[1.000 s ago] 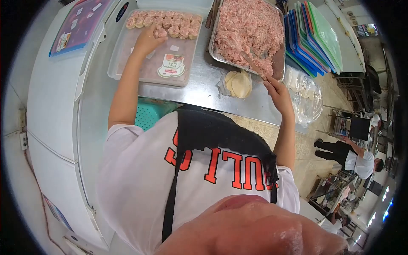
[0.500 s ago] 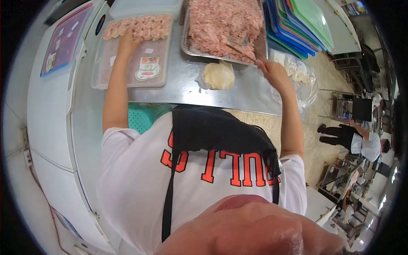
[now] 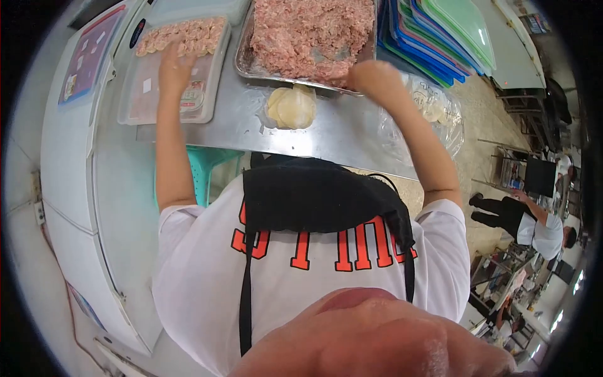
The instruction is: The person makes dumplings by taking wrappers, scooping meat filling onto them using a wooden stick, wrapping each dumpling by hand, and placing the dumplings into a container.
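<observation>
My left hand (image 3: 174, 66) hovers with fingers spread over a clear plastic tray (image 3: 143, 100) and holds nothing. Rows of filled dumplings (image 3: 182, 34) lie at the tray's far end, just beyond the fingertips. My right hand (image 3: 372, 78) is closed in a fist at the near right corner of a metal tray (image 3: 246, 68) full of pink minced meat (image 3: 308, 28). It grips a thin wooden stick, which is mostly hidden by the hand. A stack of round dough wrappers (image 3: 290, 107) sits on the steel table (image 3: 326, 135) between my hands.
Coloured plastic boards (image 3: 443, 38) are stacked right of the meat tray. A clear bag of wrappers (image 3: 433, 110) hangs at the table's right edge. A white chest freezer (image 3: 69, 144) stands at the left, a teal stool (image 3: 207, 166) under the table. Another person (image 3: 527, 223) works far right.
My left hand has let go of a dumpling in the tray and lifted back with open fingers. My right hand has moved closer to the meat tray's edge. My head has leaned forward.
</observation>
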